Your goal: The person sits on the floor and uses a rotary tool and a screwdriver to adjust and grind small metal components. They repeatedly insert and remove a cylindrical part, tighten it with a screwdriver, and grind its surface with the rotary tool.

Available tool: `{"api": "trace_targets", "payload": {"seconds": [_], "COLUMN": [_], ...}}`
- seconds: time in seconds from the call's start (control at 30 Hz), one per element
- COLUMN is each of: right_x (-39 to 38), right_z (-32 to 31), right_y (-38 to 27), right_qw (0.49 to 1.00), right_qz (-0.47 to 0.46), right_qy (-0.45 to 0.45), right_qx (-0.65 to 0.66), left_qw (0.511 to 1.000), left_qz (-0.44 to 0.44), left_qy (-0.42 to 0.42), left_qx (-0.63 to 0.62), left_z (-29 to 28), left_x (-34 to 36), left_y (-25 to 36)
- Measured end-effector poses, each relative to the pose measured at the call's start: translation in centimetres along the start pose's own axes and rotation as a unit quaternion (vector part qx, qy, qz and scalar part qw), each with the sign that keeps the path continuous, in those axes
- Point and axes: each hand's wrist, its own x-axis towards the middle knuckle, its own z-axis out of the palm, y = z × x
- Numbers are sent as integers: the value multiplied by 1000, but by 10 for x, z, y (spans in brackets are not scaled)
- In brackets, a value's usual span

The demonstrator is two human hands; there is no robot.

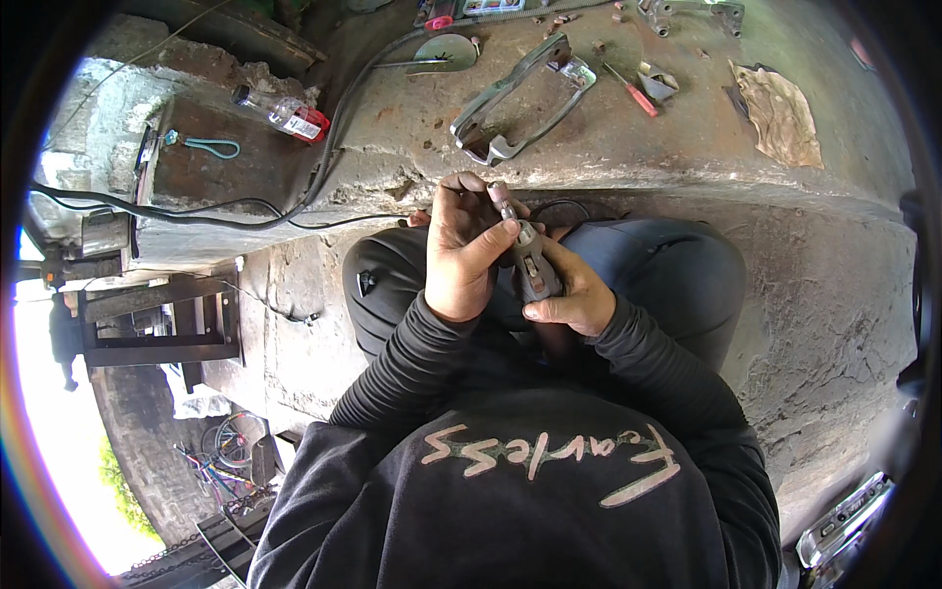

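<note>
In front of my lap I hold a rotary grinder with a dark grey body, tilted with its tip pointing away from me. My right hand is wrapped round the body. My left hand closes near the nose, its thumb against the metal collet and its fingers curled behind the tip. A pinkish grinding stone shows at the tool's end. Just beyond my hands, a bare metal frame, long and open in the middle, lies on the worn ledge.
On the ledge lie a red-handled screwdriver, a crumpled brown sheet, a round dish and several small stones. A plastic bottle, a blue loop and a thick black cable are at the left. A dark wooden stool stands lower left.
</note>
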Motion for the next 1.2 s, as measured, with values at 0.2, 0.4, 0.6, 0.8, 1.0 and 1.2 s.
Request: {"api": "trace_targets", "payload": {"seconds": [0.2,0.4,0.6,0.8,1.0,1.2], "right_x": [0,5,3,6,14,8], "right_z": [-4,-3,-2,-14,-18,-13], "right_y": [1,0,-10,-25,-41,-49], "right_qw": [1000,992,971,941,954,958], "right_qz": [-17,-74,-133,-105,-136,-85], "right_qy": [11,103,132,299,268,275], "right_qx": [-8,14,-149,-117,-7,-9], "left_qw": [1000,992,986,979,974,971], "left_qz": [5,-83,-102,-167,-192,-184], "left_qy": [21,-42,-84,-71,-100,-126], "left_qx": [22,80,104,89,64,85], "left_z": [-1,-14,-12,-14,-20,-17], "left_x": [-4,-35,-41,-45,-43,-48], "left_y": [-9,-50,-66,-64,-73,-71]}}
